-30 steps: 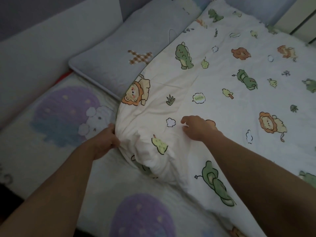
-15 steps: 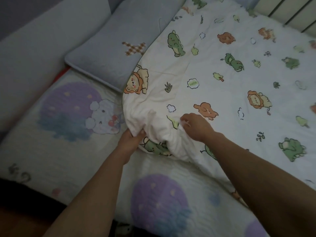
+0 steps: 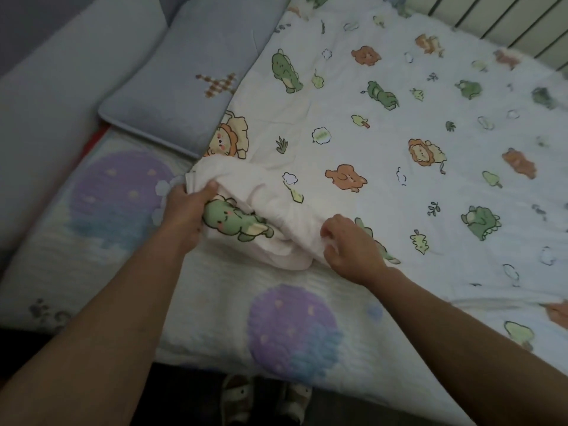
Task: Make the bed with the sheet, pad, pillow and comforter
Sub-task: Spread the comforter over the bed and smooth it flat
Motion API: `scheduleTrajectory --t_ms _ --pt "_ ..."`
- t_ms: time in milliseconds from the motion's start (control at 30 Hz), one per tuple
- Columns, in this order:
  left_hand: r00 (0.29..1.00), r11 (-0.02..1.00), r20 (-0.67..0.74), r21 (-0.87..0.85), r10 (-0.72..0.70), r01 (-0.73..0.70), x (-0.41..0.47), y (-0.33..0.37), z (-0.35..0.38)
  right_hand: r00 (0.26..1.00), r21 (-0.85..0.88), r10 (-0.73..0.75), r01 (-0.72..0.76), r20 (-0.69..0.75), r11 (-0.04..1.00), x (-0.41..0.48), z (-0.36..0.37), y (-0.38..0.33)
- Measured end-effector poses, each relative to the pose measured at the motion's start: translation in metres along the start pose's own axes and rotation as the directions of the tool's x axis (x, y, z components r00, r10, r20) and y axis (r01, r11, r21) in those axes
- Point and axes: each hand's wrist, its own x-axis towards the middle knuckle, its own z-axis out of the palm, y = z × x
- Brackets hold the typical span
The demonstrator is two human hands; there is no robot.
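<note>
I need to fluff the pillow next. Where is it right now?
In the head view the blue-grey pillow lies upper left, beside the grey cushion on its left, with the animal-print comforter meeting its right edge.

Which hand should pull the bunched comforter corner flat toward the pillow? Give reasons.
Probably left. The left hand grips the bunched corner of the comforter, on the pillow side; the right hand pinches a fold farther from the pillow.
</note>
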Motion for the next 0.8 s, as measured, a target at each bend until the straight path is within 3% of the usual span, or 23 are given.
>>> scheduleTrajectory --t_ms 100,167,367,500,633,800 --pt "0.999 0.999 -0.004 -0.011 0.033 -0.033 0.011 0.016 0.014 0.981 -0.071 0.065 -0.053 0.182 0.996 -0.013 0.021 0.001" --pt "0.999 0.999 -0.024 -0.013 0.03 -0.03 0.016 0.023 0.025 0.959 -0.175 0.171 -0.133 0.225 0.976 -0.014 0.038 0.003" --pt "0.999 0.994 -0.025 -0.106 0.037 -0.04 0.036 0.035 0.056 0.937 -0.288 0.344 -0.312 0.065 0.905 0.013 0.073 0.024" --pt "0.996 0.988 0.059 -0.147 0.062 -0.053 0.051 0.039 0.075 0.91 -0.202 0.412 -0.414 -0.054 0.888 0.039 0.069 0.047" --pt "0.981 0.983 0.169 -0.169 0.096 -0.067 0.053 0.034 0.099 0.814 0.104 0.576 -0.568 -0.081 0.817 0.059 0.043 0.074" --pt "0.949 0.989 0.278 -0.032 0.15 -0.147 0.044 0.002 0.127 0.798 0.152 0.592 -0.574 -0.118 0.804 0.078 0.027 0.108"
